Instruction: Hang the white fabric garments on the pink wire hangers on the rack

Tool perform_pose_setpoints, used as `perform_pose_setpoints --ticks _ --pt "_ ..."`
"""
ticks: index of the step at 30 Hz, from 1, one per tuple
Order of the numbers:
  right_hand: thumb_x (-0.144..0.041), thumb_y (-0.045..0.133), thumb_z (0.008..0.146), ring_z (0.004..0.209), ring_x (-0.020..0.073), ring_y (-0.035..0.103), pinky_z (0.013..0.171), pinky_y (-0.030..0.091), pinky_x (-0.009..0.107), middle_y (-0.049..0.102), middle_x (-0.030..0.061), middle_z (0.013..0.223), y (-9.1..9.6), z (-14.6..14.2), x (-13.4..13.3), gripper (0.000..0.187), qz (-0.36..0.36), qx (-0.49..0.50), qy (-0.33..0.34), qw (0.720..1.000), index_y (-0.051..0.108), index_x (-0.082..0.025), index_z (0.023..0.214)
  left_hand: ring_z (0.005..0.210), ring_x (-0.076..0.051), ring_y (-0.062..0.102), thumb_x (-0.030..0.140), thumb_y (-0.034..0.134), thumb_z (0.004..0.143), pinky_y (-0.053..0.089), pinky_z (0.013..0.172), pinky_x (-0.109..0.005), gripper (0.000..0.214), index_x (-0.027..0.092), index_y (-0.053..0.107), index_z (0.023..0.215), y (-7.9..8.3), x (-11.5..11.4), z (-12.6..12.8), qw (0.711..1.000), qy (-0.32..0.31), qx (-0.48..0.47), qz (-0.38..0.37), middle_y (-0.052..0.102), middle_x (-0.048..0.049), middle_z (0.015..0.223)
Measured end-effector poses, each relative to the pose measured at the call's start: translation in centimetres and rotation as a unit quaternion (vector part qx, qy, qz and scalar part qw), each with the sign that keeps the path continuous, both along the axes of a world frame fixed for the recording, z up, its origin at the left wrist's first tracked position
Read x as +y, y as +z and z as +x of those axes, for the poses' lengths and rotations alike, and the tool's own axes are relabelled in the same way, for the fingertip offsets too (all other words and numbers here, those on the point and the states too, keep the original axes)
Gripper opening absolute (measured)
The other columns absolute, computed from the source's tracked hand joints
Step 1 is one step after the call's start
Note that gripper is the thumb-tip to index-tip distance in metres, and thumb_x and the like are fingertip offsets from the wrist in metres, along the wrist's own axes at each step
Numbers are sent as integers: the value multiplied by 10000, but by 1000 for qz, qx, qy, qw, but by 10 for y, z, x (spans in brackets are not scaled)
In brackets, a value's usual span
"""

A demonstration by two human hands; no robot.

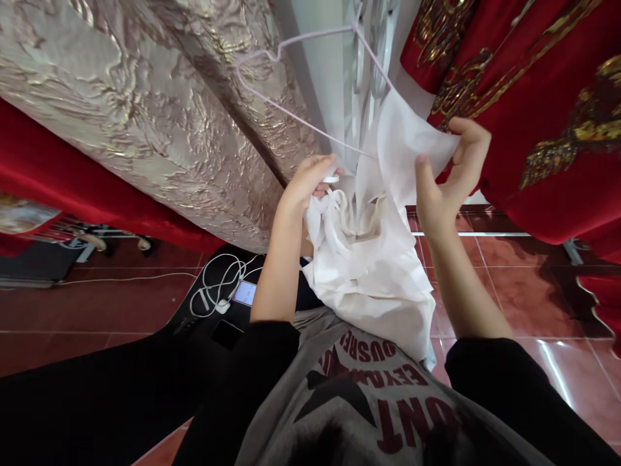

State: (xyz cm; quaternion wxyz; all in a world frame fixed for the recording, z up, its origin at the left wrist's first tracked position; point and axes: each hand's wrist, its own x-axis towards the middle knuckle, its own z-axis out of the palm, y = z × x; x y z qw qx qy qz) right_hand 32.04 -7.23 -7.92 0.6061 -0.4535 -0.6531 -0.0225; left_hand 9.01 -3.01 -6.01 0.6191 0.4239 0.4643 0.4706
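A thin white garment [373, 278] hangs in front of me, its lower part bunched against my shirt. One side of it lies over the right end of a pale pink clothes hanger [315, 33]; the hanger's left end, with its notch, is bare. My left hand [310, 184] is closed on the garment's gathered left side, below the hanger's lower bar. A small white piece shows at those fingertips; I cannot make out what it is. On the right, my right hand [449, 171] grips the garment's raised upper edge, thumb in front and fingers partly behind the cloth.
A shiny embossed beige garment [145, 123] hangs close on the left. Red garments with gold beading [557, 116] hang at the right. On a black seat [160, 362] lie a lit phone [244, 293] and a coiled white cable [206, 285]. The floor is red tile [509, 272].
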Motion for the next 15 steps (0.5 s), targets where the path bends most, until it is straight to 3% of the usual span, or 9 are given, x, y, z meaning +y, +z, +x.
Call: perform_pose_setpoints --ticks 4,6,10,15 --pt "-535 532 903 1344 247 469 1179 397 525 440 100 1365 -11 -12 -8 554 14 3 -10 1000 348 -311 1375 474 -101 158 291 415 1128 119 435 -284 162 255 571 1109 0 14 5 996 41 -70 45 734 16 983" --pt "-532 595 870 1368 254 453 1203 374 528 424 120 1402 -15 -16 -6 645 -2 4 0 1000 321 -278 1396 483 -121 133 293 343 1147 115 436 -309 237 271 572 1090 1 21 8 992 54 -96 64 721 37 961" --pt "-590 659 824 1435 264 388 1260 298 540 350 126 1477 -17 -19 -1 787 -57 20 21 998 250 -261 1410 436 -105 94 253 350 1140 40 405 -301 299 236 509 888 -3 22 13 984 80 -129 91 640 31 760" --pt "-556 735 796 1510 283 280 1312 220 518 343 109 1520 -9 -24 1 814 -60 30 48 997 282 -277 1411 361 -40 202 585 530 1054 82 321 -229 376 222 573 965 -17 -2 19 970 122 -109 178 661 -10 816"
